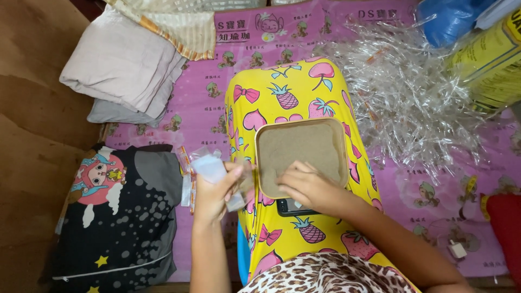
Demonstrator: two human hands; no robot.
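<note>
L hand [213,191] pinches a clear sachet [209,167], at 9 o'clock of tray [343,146]. R hand [308,185] in tray's sand [296,146]; grip unclear. Clear wrapper pile [404,92] at 2 o'clock.

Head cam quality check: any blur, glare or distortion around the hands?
Head view: even, soft light; left hand and its small clear packet slightly motion-blurred; right hand in the tray of sand sharper; glints on the clear plastic pile; edges bowed by the wide lens.
</note>
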